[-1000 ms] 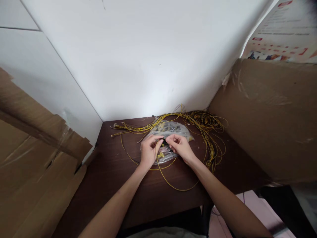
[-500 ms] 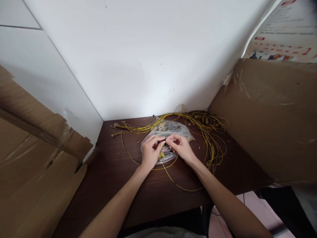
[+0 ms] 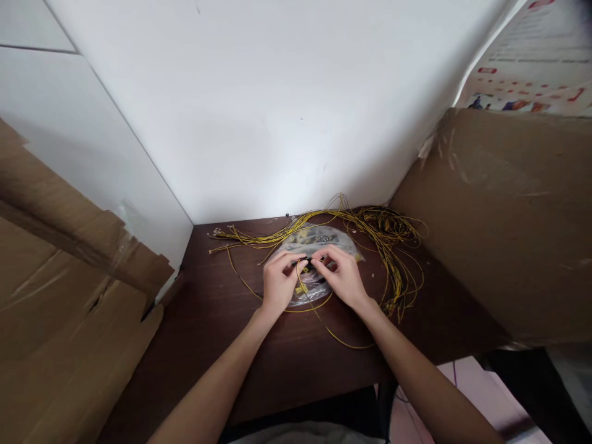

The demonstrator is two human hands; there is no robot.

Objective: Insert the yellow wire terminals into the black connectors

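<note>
Hands: two, both the person's own, meeting at the centre of the frame over the bag.
Left hand [image 3: 277, 285]: fingers [image 3: 290, 258] drawn narrow, pinching the yellow wire at its upper end.
Right hand [image 3: 345, 280]: fingers [image 3: 324, 262] also narrow, pinched on the same wire, tips almost touching those of the left hand.
Yellow wire [image 3: 342, 340]: one single strand, held between the two hands just above the bag; from there it runs down and curves toward the lower right across the bench.
Small dark part [image 3: 309, 264]: one, at the point where the fingertips meet; too small to tell what it is.
Plastic bag [image 3: 319, 237]: one, clear, lying flat on the bench under the hands, with small yellow and dark pieces inside; their count cannot be told.
Wire bundle [image 3: 383, 228]: one loose tangle of many yellow wires, behind and to the right of the bag, with ends fanning out to the left along the back edge.
Bench [image 3: 222, 333]: one, dark brown wood, in the lower centre.
Cardboard sheets: two, one at the left [image 3: 60, 296], one at the right [image 3: 509, 228], flanking the bench.
Wall [image 3: 259, 111]: white, filling the upper centre.
Poster [image 3: 531, 61]: one, upper right corner, print blurred.
</note>
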